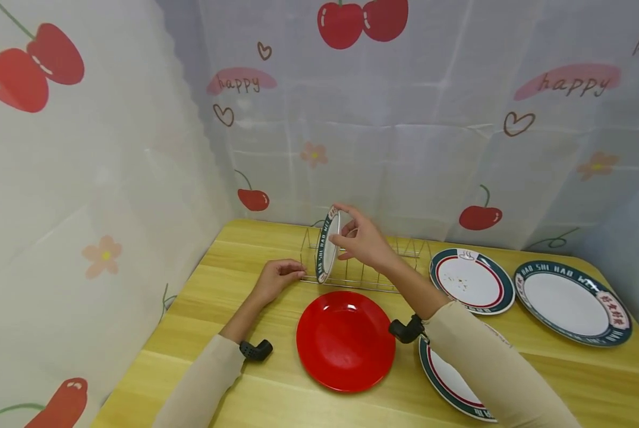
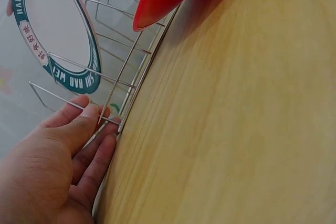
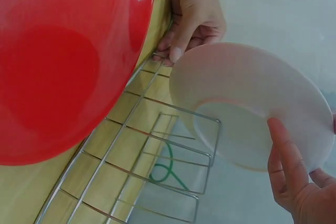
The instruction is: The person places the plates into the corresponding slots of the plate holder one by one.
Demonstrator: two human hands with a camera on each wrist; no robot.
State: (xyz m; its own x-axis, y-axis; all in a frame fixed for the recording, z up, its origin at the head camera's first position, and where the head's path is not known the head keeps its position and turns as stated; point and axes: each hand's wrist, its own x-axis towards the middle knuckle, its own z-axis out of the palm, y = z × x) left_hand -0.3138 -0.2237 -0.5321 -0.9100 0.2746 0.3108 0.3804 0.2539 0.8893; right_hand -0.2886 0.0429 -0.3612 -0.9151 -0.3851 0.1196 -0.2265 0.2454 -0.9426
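Note:
My right hand point(image 1: 366, 241) holds a white plate point(image 1: 327, 246) with a dark green lettered rim, thumb on one side and fingers at its edge. The plate stands on edge at the left end of a wire dish rack point(image 1: 375, 288). In the right wrist view, its plain white back point(image 3: 236, 74) faces the camera. My left hand point(image 1: 277, 279) pinches the rack's front left corner between thumb and fingers, low by the tabletop, as the left wrist view shows up close. A red plate point(image 1: 346, 342) lies flat in front of the rack.
To the right lie a round green-rimmed plate point(image 1: 474, 282) and a larger oval plate point(image 1: 570, 303). Another green-rimmed plate point(image 1: 447, 380) is partly hidden under my right forearm. A cherry-printed curtain point(image 1: 383, 160) hangs behind the wooden table point(image 1: 233, 249) and along its left.

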